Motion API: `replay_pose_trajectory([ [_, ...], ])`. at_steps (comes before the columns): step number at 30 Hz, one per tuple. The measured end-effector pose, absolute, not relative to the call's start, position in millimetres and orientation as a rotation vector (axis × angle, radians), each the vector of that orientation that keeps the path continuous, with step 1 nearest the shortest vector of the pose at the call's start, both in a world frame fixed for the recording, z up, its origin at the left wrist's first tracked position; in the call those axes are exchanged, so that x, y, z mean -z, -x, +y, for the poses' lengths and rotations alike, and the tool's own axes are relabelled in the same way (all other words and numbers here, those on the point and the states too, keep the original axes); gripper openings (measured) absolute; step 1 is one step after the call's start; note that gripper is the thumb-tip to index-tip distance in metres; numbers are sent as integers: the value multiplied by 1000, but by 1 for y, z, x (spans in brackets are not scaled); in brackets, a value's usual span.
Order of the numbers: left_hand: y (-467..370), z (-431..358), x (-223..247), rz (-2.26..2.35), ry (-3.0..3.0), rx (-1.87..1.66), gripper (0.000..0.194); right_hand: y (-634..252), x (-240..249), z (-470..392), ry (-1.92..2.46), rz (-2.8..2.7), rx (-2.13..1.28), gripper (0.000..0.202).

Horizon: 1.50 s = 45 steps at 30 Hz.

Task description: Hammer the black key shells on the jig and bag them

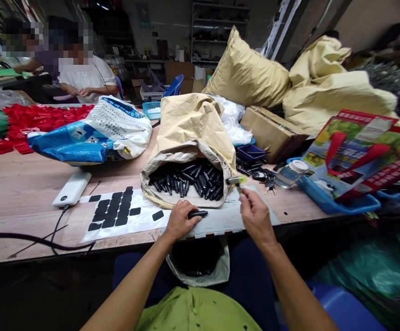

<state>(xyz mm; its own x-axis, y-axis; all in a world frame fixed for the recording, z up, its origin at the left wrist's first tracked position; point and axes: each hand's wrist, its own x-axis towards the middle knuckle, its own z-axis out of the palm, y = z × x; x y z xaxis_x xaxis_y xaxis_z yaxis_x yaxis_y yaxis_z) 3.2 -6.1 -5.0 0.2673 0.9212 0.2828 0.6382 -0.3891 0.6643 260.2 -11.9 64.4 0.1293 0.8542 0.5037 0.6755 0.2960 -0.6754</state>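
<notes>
My left hand [181,221] rests at the front of the table, closed round one end of a black tapered plastic piece [200,214] that lies on a pale flat board [220,223]. To its right my right hand [256,217] grips the handle of a small hammer, whose dark and yellow-green head [236,180] is raised above the board, apart from the piece. Straight ahead lies a beige sack [190,110], its mouth facing me, with many similar black pieces [182,179] inside. Below the table edge, another sack [225,269] hangs open at my lap; its contents look dark.
Left are a white sheet with black stickers [115,209], a white power bank [71,189], a blue-white bag [92,133] and red pieces [41,120]. Right are keys [270,185], a jar [291,174] and a blue tray [323,197]. A co-worker [89,78] sits beyond the table.
</notes>
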Motion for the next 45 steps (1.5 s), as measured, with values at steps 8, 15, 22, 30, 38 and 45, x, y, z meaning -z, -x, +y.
replay_pose_trajectory([
  [8, -3, -5, 6, 1427, -2084, -898, 21, -205, -42, -49, 1407, -1956, -260, 31],
  [15, -5, -6, 3, 1455, -2091, -893, 13, -195, -40, -62, 1460, -2069, -171, 36],
  [22, -6, -6, 4, 1452, -2066, -901, 16, -201, -40, -60, 1512, -1960, -138, 36],
  [30, -4, -5, 5, 1441, -2067, -901, 16, -214, -42, -58, 1557, -1867, -160, 34],
  [38, -1, -5, 2, 1356, -2042, -946, 14, -289, -34, -4, 2000, -1588, 94, 41],
  [45, -1, -8, 0, 1357, -2099, -902, 14, -291, -25, 15, 2142, -1661, 237, 37],
])
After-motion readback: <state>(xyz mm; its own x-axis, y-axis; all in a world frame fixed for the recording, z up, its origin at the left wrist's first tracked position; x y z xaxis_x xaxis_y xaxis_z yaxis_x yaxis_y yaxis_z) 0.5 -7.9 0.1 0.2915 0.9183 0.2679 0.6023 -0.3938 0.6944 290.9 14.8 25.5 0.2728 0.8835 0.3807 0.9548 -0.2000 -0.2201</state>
